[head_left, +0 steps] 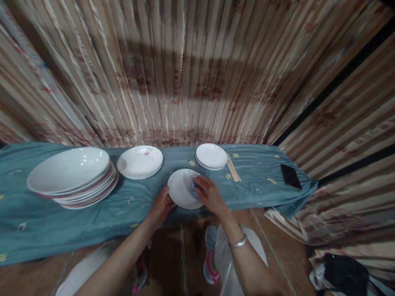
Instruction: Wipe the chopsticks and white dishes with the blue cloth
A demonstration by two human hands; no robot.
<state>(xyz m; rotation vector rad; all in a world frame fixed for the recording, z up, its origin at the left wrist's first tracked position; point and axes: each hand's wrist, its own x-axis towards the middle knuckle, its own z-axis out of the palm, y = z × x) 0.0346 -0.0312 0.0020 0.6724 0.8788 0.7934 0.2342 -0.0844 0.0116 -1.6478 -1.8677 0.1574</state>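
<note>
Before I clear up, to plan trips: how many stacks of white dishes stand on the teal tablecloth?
3: big red-edged white dishes at left, white floral plates beside them, small white plates near pale chopsticks. The held white plate is separate.

A phone (291, 176) lies flat near the right edge of the table (262, 164), and wooden chopsticks (234, 167) rest together right of the surface's middle, slanting from the far edge toward the near one. A striped curtain (197, 61) with reddish prints hangs behind the far edge, and a black bag (345, 271) sits low beyond the near right corner.
</note>
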